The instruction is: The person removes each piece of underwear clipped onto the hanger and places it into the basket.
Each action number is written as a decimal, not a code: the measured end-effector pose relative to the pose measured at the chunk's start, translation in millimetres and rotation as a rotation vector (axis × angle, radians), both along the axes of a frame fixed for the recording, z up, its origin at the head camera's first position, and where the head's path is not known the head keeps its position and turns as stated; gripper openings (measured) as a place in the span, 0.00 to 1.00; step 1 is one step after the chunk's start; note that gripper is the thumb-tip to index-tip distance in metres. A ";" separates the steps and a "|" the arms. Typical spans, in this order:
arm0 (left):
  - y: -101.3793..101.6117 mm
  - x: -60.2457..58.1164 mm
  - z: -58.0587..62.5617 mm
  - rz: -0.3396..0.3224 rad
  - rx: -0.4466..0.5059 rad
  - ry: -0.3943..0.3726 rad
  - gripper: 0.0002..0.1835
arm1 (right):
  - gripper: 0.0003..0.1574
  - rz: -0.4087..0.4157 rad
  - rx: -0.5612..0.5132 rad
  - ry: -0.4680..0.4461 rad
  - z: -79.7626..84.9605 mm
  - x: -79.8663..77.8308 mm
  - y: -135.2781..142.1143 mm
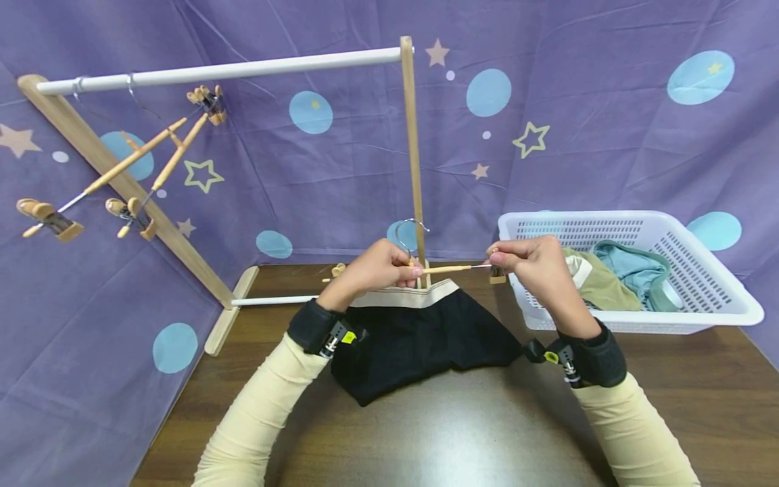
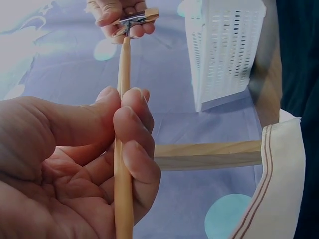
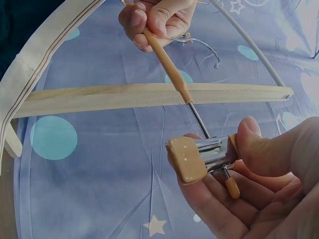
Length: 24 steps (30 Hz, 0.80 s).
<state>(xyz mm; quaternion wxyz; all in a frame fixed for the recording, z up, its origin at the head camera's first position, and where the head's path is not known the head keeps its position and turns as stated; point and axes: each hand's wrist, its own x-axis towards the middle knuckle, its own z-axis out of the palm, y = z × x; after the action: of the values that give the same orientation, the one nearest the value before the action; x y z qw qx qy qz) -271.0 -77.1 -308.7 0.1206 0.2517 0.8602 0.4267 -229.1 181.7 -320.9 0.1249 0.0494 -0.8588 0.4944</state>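
Note:
My left hand (image 1: 388, 265) grips the wooden bar of a clip hanger (image 2: 123, 164) near its middle, the metal hook (image 1: 412, 223) rising above the fingers. At the bar's right end, my right hand (image 1: 535, 265) pinches the hanger's clip (image 3: 202, 154) between thumb and fingers. In the right wrist view, a thin metal rod joins this tan-padded clip to the bar. Below the hands, black shorts (image 1: 420, 345) with a cream waistband (image 2: 279, 184) lie spread on the table. The hanger is held above the waistband; the left hand covers part of it.
A white basket (image 1: 633, 323) with folded green and teal clothes (image 1: 633, 270) stands at the right. On the left, a rack with a white rail (image 1: 225, 70) and wooden posts (image 1: 411, 135) carries two clip hangers (image 1: 134, 159). The wooden table (image 1: 475, 426) extends in front.

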 end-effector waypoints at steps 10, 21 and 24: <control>0.3 -1.8 6.7 -0.018 -0.142 -0.029 0.13 | 0.11 0.060 0.032 0.048 -4.2 -5.6 3.4; 5.2 6.5 15.6 -0.017 -0.222 -0.167 0.12 | 0.16 0.200 0.016 0.018 -8.4 -15.3 8.7; 7.5 10.6 17.0 -0.004 -0.235 -0.208 0.10 | 0.16 0.216 0.031 0.016 -9.3 -17.3 10.2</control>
<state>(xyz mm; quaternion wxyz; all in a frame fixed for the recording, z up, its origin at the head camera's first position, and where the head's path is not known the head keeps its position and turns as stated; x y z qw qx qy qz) -260.4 -69.5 -291.7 0.2387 0.1921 0.8865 0.3468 -246.4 191.9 -330.2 0.0768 0.1476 -0.8551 0.4911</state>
